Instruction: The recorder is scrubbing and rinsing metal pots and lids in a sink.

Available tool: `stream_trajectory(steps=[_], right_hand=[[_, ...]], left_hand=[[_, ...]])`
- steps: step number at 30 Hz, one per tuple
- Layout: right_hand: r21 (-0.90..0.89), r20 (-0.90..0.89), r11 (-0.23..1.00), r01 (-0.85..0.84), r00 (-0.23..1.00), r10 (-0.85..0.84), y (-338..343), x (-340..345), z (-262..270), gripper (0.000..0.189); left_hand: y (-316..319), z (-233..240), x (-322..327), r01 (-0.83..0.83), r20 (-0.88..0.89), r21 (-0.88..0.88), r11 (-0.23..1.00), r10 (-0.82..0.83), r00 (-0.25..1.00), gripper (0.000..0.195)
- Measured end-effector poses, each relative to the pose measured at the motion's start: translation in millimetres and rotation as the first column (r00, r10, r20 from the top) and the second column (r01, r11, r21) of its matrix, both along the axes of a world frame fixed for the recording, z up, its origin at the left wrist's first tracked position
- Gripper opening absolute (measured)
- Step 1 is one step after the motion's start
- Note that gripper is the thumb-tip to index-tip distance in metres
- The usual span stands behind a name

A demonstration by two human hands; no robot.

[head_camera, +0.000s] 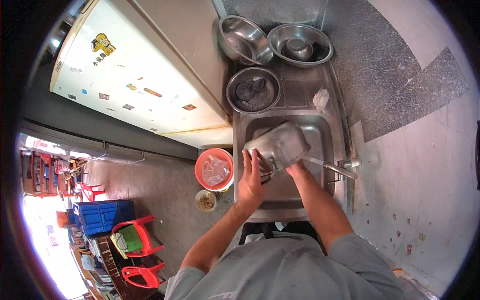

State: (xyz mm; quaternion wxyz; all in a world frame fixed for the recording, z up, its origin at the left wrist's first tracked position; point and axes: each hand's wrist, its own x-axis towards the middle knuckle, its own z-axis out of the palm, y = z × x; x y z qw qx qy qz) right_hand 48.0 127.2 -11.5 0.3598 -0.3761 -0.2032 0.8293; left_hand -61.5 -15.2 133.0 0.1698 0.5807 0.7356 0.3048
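A rectangular stainless steel container [287,144] is held tilted over the steel sink basin [315,189]. My left hand [252,183] lies along its near left side, fingers spread over the metal. At its lower right, my right hand [295,168] grips the container, with most of the fingers hidden beneath it. Water runs from the faucet [339,170] on the right towards the container. The container is slightly blurred, and its inside cannot be seen.
Beyond the basin stand a steel bowl holding dark scouring material [253,92], a tilted steel bowl [245,41] and another bowl [300,28]. A crumpled white piece [321,99] lies on the drainboard. Left are a white refrigerator [142,75] and a red bucket [200,170].
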Motion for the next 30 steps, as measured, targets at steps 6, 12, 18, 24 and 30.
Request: stream_trajectory(steps=[6, 12, 18, 24, 30], right_hand=[[0.132, -0.777, 0.987, 0.093, 0.628, 0.045, 36, 1, -35, 0.038], [-0.075, 0.376, 0.993, 0.091, 0.925, -0.057, 24, 29, -3, 0.033], [0.511, 0.827, 0.829, -0.229, 0.393, -0.401, 34, 71, -45, 0.022], [0.692, 0.707, 0.458, -0.558, 0.394, -0.587, 37, 66, 19, 0.011], [0.647, 0.720, 0.390, -0.656, 0.355, -0.596, 36, 76, 18, 0.009]], left_hand=[[2, 26, 14, 0.094, 0.110, 0.038, 0.995, -0.097, 0.989, 0.093], [-11, -30, 1, -0.111, 0.094, 0.200, 0.973, 0.094, 0.991, 0.084], [-8, -29, 5, -0.142, 0.813, -0.505, 0.852, 0.524, 0.255, 0.034], [-18, -35, 20, -0.029, 0.831, -0.538, 0.843, 0.536, 0.148, 0.029], [-15, -38, 14, -0.050, 0.839, -0.526, 0.849, 0.528, 0.131, 0.031]])
